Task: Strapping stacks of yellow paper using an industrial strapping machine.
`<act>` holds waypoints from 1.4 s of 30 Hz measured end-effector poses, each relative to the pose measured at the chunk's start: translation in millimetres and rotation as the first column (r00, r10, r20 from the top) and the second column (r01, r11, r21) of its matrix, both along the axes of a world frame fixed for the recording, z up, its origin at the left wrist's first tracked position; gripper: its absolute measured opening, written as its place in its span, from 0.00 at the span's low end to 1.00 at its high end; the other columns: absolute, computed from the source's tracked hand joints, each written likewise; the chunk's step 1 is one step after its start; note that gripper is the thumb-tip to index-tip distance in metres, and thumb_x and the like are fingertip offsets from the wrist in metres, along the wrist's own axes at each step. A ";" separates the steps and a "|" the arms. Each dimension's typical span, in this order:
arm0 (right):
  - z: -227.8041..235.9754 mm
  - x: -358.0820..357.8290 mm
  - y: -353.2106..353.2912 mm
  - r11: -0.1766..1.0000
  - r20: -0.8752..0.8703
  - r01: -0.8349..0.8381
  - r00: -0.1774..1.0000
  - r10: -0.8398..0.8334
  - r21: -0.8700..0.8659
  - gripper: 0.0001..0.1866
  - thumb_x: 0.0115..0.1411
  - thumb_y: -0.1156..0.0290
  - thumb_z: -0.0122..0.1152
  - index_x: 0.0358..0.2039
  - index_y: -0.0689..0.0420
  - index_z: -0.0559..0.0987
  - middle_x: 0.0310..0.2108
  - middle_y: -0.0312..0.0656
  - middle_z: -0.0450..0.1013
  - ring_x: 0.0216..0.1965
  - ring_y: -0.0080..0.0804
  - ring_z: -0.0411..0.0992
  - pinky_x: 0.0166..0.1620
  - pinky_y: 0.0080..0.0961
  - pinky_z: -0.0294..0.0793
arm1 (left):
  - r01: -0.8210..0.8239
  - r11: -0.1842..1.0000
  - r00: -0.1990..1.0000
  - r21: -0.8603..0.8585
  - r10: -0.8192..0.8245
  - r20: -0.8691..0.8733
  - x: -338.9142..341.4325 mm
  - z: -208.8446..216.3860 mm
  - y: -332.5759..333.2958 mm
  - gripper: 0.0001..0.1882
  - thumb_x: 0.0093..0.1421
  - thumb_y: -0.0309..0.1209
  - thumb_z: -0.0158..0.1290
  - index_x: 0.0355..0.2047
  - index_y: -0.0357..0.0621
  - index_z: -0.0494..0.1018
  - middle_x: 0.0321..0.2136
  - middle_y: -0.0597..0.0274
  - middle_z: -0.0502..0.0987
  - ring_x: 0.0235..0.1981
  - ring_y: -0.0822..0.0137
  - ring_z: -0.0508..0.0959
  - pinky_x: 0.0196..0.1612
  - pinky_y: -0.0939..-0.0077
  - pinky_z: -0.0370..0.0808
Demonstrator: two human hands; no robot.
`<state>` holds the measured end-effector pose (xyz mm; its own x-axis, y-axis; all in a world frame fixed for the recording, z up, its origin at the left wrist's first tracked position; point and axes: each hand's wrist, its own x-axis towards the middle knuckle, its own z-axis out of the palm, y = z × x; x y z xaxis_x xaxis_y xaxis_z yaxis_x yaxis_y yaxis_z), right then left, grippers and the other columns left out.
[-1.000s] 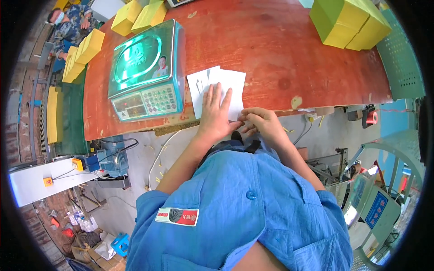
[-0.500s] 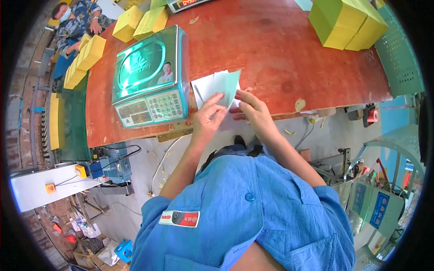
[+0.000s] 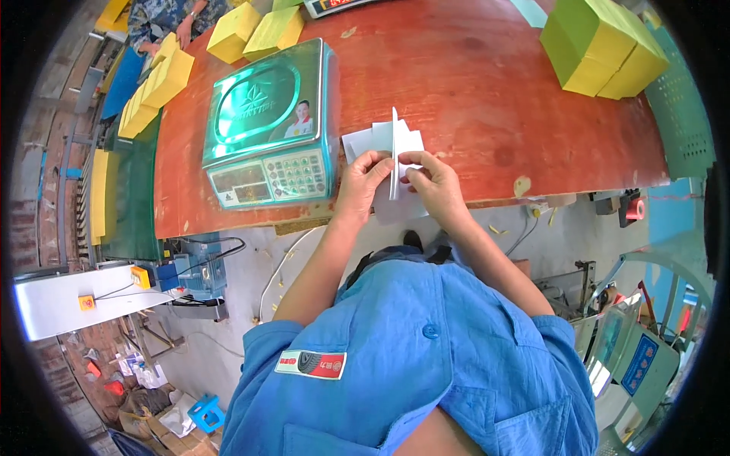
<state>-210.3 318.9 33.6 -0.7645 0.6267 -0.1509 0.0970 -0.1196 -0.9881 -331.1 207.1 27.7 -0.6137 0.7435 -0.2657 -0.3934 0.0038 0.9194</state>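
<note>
A thin sheaf of white paper [image 3: 395, 144] stands upright between my hands, seen nearly edge-on at the table's front edge. My left hand [image 3: 362, 186] pinches it from the left, thumb and fingertips together. From the other side my right hand [image 3: 439, 190] is closed at the same sheaf, its index finger and thumb against it. How many sheets there are cannot be told. Beneath and behind it, loose white sheets [image 3: 411, 140] lie spread on the red table. Left of my hands sits a teal weighing scale [image 3: 262, 99] with a keypad and a clear cover.
Yellow paper-like blocks [image 3: 232, 32] stand at the table's far left, and a larger stack of yellow-green blocks [image 3: 601, 49] at the far right. A perforated green panel [image 3: 677, 121] borders the right side. Another person's hand [image 3: 185, 32] shows at the upper left.
The paper, formerly slanted with its greenish face showing, is now upright and edge-on between my hands. My whole view has shifted slightly, and the other person's head has left it.
</note>
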 end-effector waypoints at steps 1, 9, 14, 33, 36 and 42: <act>0.4 0.1 0.0 1.000 0.000 -0.001 1.000 0.001 -0.022 0.16 0.59 0.76 0.54 0.47 0.61 0.79 0.32 0.42 0.77 0.34 0.25 0.75 0.39 0.24 0.76 | 0.002 1.000 1.000 -0.012 -0.002 0.010 -1.3 -2.1 -0.7 0.10 0.62 0.34 0.59 0.40 0.43 0.75 0.34 0.68 0.78 0.34 0.77 0.75 0.40 0.81 0.74; 1.0 2.0 2.0 0.999 0.021 -0.010 1.000 0.011 -0.036 0.16 0.60 0.77 0.53 0.48 0.62 0.78 0.35 0.42 0.78 0.35 0.25 0.75 0.39 0.24 0.76 | -0.008 1.000 1.000 0.003 0.008 -0.002 -0.6 -2.4 0.1 0.08 0.63 0.29 0.56 0.41 0.42 0.74 0.35 0.67 0.77 0.35 0.77 0.75 0.41 0.81 0.74; -1.7 3.4 1.0 0.997 -0.040 0.012 0.999 -0.015 -0.082 0.17 0.59 0.79 0.52 0.50 0.64 0.76 0.40 0.42 0.77 0.36 0.24 0.75 0.39 0.23 0.76 | -0.123 0.992 0.985 0.026 0.125 -0.119 9.1 0.7 9.5 0.10 0.63 0.23 0.52 0.45 0.42 0.74 0.33 0.68 0.75 0.34 0.78 0.73 0.39 0.83 0.71; -13.0 3.3 1.6 1.000 -0.040 0.007 0.999 -0.008 -0.024 0.17 0.58 0.78 0.53 0.48 0.62 0.77 0.32 0.40 0.77 0.31 0.22 0.73 0.37 0.23 0.75 | -0.020 0.999 0.987 -0.025 0.016 -0.158 6.2 2.6 9.3 0.14 0.59 0.30 0.61 0.44 0.44 0.74 0.35 0.71 0.74 0.36 0.79 0.70 0.42 0.84 0.67; -11.3 4.4 0.7 0.999 -0.047 0.012 0.999 -0.013 -0.032 0.17 0.58 0.78 0.53 0.48 0.63 0.77 0.32 0.41 0.77 0.32 0.22 0.73 0.38 0.22 0.75 | -0.022 1.000 0.988 -0.021 0.019 -0.154 7.2 2.0 8.3 0.14 0.59 0.30 0.61 0.44 0.44 0.74 0.35 0.71 0.74 0.37 0.79 0.70 0.43 0.84 0.67; -11.8 6.6 0.6 1.000 -0.056 0.010 0.998 -0.012 -0.022 0.17 0.58 0.78 0.53 0.49 0.63 0.77 0.32 0.40 0.76 0.33 0.22 0.73 0.38 0.23 0.75 | -0.026 0.999 0.982 -0.024 0.021 -0.189 7.9 -0.6 6.1 0.09 0.61 0.30 0.60 0.41 0.43 0.76 0.33 0.71 0.75 0.34 0.80 0.71 0.40 0.83 0.69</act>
<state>-203.7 319.5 21.8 -0.7651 0.6322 -0.1221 0.0402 -0.1423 -0.9890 -323.3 213.2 27.2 -0.6718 0.7227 -0.1627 -0.2128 0.0221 0.9768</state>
